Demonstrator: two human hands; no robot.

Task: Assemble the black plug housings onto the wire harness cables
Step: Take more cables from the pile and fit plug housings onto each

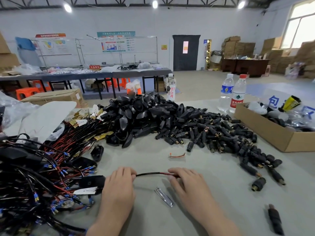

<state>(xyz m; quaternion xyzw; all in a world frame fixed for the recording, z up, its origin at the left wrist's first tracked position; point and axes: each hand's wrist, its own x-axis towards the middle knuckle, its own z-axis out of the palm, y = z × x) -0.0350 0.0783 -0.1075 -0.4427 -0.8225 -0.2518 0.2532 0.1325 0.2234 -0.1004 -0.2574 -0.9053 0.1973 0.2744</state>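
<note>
- Both hands lay closest to the lens, low over the grey table (pixel 213 193). The left hand (pixel 119 184) had its fingers curled round one end of a short black-and-red cable (pixel 151 173), and the right hand (pixel 187 183) pinched the other end under its fingertips.
- Between the hands the cable arched just clear of the table, probably to straighten it and present a free end; no housing was visible on it.
- Black plug housings (pixel 141 116) were heaped mid-table, straight ahead, placed for easy reach by either hand.
- Barrel connectors (pixel 213 133) spread to the right of that heap, touching it.
- Harness cables (pixel 42 167) lay tangled beside the left hand, some with housings among them; whether feed stock or finished work could not be told.
- One small metal clip (pixel 164 199) lay below the cable, between the hands.
- At the far right, a cardboard box (pixel 265 133) and two water bottles (pixel 225 92) stood apart from the work zone.
</note>
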